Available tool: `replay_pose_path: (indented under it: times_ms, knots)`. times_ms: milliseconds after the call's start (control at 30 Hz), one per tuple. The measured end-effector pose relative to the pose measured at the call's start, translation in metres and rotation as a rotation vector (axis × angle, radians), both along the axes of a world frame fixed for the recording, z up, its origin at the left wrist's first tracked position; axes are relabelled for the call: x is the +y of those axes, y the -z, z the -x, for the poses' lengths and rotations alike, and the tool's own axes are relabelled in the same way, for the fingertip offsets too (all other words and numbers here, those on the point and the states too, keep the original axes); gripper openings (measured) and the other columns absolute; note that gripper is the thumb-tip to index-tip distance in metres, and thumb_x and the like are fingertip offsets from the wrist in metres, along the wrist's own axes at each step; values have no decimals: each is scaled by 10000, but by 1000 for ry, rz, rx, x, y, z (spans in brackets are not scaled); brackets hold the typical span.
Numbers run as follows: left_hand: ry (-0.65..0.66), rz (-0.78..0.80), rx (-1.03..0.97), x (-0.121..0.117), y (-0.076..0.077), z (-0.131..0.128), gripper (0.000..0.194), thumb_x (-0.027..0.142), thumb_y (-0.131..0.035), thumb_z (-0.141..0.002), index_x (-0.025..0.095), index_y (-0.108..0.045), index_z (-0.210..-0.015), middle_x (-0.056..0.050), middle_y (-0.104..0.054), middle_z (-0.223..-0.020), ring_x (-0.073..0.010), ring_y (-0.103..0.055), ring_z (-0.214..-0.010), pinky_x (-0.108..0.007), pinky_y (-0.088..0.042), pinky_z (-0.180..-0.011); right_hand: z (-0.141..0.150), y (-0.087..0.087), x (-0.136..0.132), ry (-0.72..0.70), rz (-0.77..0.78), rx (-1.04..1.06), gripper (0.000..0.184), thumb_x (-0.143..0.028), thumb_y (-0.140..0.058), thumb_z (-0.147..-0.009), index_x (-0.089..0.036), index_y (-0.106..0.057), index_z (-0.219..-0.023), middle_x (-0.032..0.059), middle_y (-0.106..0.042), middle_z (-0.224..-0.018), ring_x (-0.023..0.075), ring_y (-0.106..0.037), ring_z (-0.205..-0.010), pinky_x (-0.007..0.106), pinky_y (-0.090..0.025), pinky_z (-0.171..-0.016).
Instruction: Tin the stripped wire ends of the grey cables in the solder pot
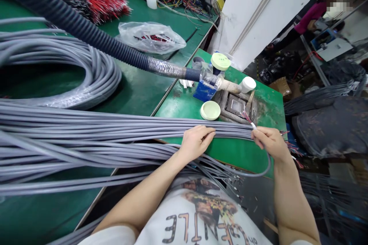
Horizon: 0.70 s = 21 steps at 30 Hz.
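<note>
Pinches grey cable [255,175] near its end in the nearer right hand [269,141], by the right edge of the tabletop [271,99]. Points its loose wires [246,115] left and away, toward the square pan [230,102]. Rests left hand [197,141], farther off, on the bundle [155,125]; cannot tell if gripping.

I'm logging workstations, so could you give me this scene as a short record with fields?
Left hand: on the grey bundle; grip unclear
Right hand: pinching one cable near its end
Cable end: thin wires fanned out
Dish: pale, just beyond the bundle
Hose: dark, ribbed, crossing above the bench
Coil: grey cable, far left
</note>
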<state>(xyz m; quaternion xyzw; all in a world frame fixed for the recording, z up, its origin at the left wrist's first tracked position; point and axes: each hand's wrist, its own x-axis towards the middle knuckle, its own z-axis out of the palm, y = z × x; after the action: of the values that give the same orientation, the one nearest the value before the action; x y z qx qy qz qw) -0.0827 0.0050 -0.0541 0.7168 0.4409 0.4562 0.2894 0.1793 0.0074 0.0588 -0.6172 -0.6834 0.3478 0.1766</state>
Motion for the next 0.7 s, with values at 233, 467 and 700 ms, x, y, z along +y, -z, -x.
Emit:
replay_pose_path:
  times_ms: [233,467,700]
  knots:
    - [112,342,-365,-12,-13,-9,234,319,-570,-856,155,-728,-912,-42,-651,-699,-119,-541,-599,-233,-418,-570,31,8,-49,19,-73,65,335,-385,-490,-907,-158,-590,-682,-51,-431,-458,77,-387,-439,225,-293,-478]
    - [327,737,-827,-36,-38,-34,256,341,-721,-715,147,-751,-879,-33,-659,-741,-108,-551,-634,-221,-437,-613,55,26,-73,-67,-161,33,315,-321,-490,-912,-160,-543,-647,-46,-404,-536,69,-368,-504,223,-287,-526]
    - [234,859,-989,-43,-40,-46,240,346,-770,-654,136,-738,-767,-7,-641,-633,-94,-523,-576,-228,-435,-612,57,33,-83,-95,-236,26,289,-285,-499,-909,-152,-555,-658,-42,-415,-562,66,-377,-525,220,-279,-547]
